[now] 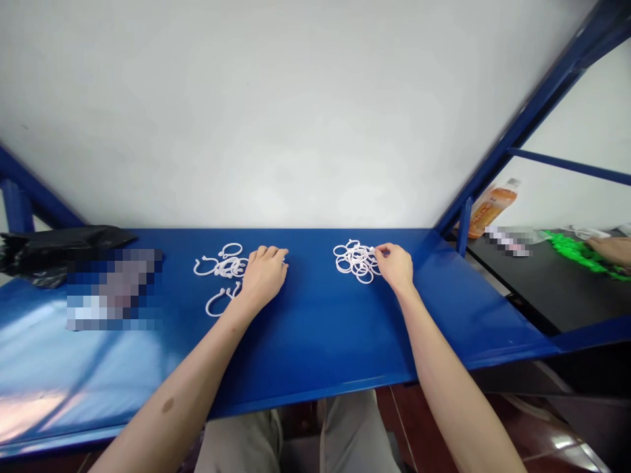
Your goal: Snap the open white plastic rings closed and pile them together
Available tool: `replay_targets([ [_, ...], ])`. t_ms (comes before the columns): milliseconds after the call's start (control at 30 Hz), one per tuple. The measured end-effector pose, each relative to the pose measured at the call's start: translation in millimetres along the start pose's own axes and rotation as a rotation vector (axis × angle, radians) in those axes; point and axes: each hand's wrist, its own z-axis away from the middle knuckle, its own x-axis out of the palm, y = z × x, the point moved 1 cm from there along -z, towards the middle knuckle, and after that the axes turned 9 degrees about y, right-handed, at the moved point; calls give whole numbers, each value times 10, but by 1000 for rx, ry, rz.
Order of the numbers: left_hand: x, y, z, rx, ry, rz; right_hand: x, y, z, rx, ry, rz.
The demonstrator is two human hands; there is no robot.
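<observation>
Two groups of white plastic rings lie on the blue table [315,328]. My left hand [263,272] rests palm down at the right edge of the left group of open rings [221,266], fingers curled loosely; whether it holds a ring is hidden. My right hand [394,266] reaches the right side of the tighter pile of rings [355,261], thumb and fingers pinched on a ring at the pile's edge.
A black plastic bag [54,249] lies at the far left. A white wall stands behind the table. To the right, an orange bottle [490,209] leans by a blue post, and another person's hand [611,249] touches green pieces [574,249] on a black table.
</observation>
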Motion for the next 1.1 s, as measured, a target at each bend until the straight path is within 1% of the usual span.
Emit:
replay_targets([
  [167, -18, 22, 12, -82, -11, -72, -19, -18, -9, 1, -2, -21],
  [333, -37, 47, 4, -30, -54, -43, -45, -20, -22, -9, 57, -48],
  [400, -45, 80, -5, -13, -48, 30, -54, -56, -7, -63, 113, -65],
  [467, -64, 132, -13, 1, -8, 150, -60, -145, 51, -170, 168, -127],
  [500, -79, 165, -16, 7, 21, 227, -60, -211, 101, -237, 176, -185],
  [533, -97, 199, -19, 8, 45, 313, -56, -288, 165, -308, 158, -258],
  [567, -117, 234, -21, 0, 59, 411, -49, -373, 242, -376, 112, -341],
  [633, -159, 296, -25, -48, 46, 633, -22, -547, 417, -494, -73, -505],
  [700, -196, 339, -30, -120, -22, 859, 12, -689, 583, -559, -262, -639],
  [733, -211, 352, -33, -156, -64, 960, 30, -740, 650, -576, -330, -684],
  [767, -223, 360, -35, -189, -105, 1045, 48, -773, 702, -574, -372, -715],
  [833, -234, 359, -35, -238, -169, 1173, 84, -797, 756, -514, -389, -747],
  [933, -215, 349, -25, -268, -238, 1325, 123, -775, 759, -374, -371, -805],
  [967, -202, 349, -20, -276, -257, 1360, 128, -769, 755, -349, -377, -832],
  [1033, -174, 353, -11, -308, -265, 1389, 129, -770, 754, -346, -405, -878],
  [1100, -154, 364, -9, -356, -231, 1361, 121, -784, 761, -356, -432, -912],
])
